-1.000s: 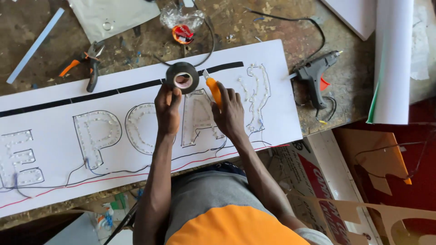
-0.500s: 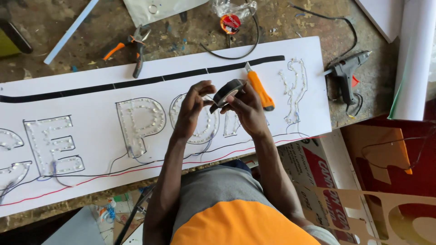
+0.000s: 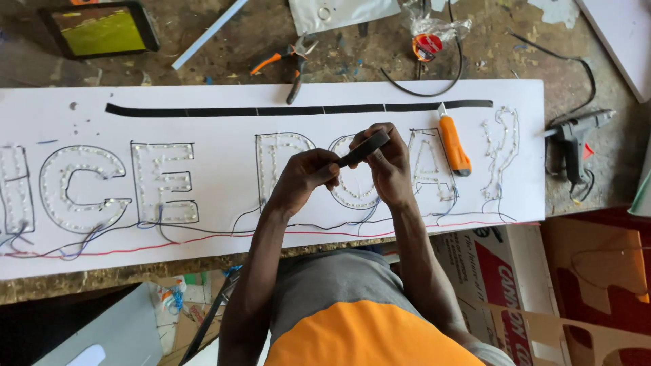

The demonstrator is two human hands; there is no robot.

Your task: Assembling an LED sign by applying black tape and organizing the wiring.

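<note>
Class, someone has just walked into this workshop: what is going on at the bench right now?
A person leans over a long white sign board with letter outlines filled with small lights. Both hands are raised above it, the left hand and right hand together holding a roll of black tape edge-on. A black tape strip runs along the board's top. An orange utility knife lies on the board beside the right hand; pliers and a glue gun lie on the bench.

Matt white board (image 3: pixel 203 122) on a rough, scuffed wooden bench (image 3: pixel 169 41); glossy orange plastic knife (image 3: pixel 453 142); dull black tape roll (image 3: pixel 364 148).
</note>
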